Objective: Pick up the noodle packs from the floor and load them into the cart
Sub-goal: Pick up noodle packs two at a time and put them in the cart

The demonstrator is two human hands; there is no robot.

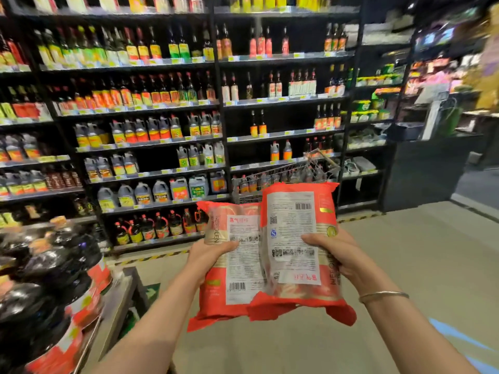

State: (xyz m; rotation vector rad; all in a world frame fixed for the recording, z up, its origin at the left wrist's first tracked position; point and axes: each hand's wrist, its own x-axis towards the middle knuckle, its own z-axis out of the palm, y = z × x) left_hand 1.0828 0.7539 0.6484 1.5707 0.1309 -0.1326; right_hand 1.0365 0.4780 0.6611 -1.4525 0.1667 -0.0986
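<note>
— Above the floor, what was each hand doing?
— The left hand gripped one red noodle pack, thumb across its label; the right hand gripped a second noodle pack the same way.
— Where did the packs sit?
— Side by side at chest level, the right overlapping the left, with the wire cart just behind them, before the sauce-bottle shelves.

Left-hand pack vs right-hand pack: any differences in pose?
The left pack sits lower with its barcode at the bottom; the right pack rides higher, barcode at the top, so it is flipped end for end. The right pack overlaps the left one's edge. Both are red, label side up.
</note>
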